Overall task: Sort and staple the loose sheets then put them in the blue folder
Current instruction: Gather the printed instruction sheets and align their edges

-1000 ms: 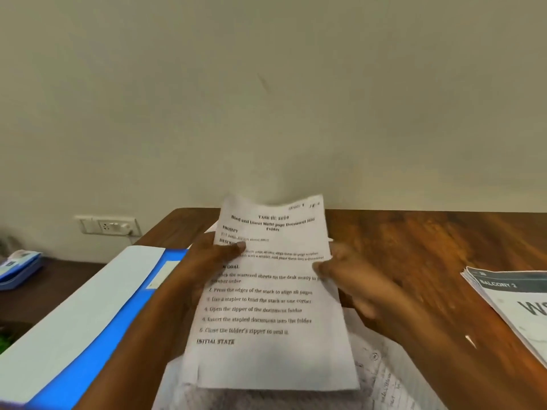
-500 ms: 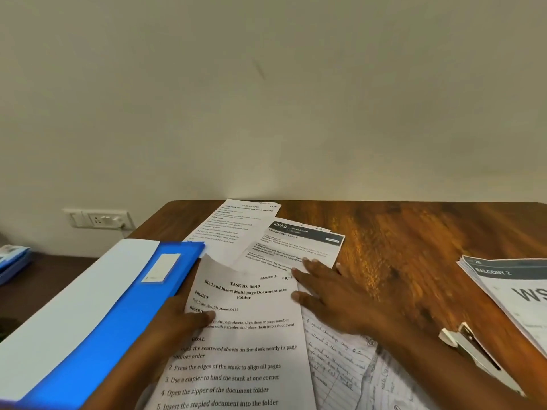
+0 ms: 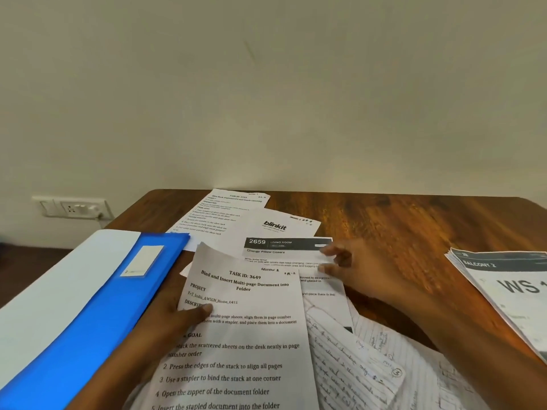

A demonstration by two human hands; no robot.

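My left hand pinches the left edge of a printed sheet headed "TASK ID: 3649", thumb on top. My right hand lies on the right edge of a sheet with a dark "2659 LIVING ROOM" header, fingers slightly bent. Behind it lie a "blinkit" sheet and another printed sheet. Handwritten ruled sheets lie under my right forearm. The blue folder with a white label lies at the left. No stapler shows in this frame.
A white sheet lies along the blue folder's left side. A stack of printed pages marked "BALCONY 2" sits at the right edge of the wooden table. A wall socket is on the wall at left.
The "TASK ID" sheet has come down from upright to low over the table, held by my left hand alone. My right hand left it and moved onto the "2659" sheet.
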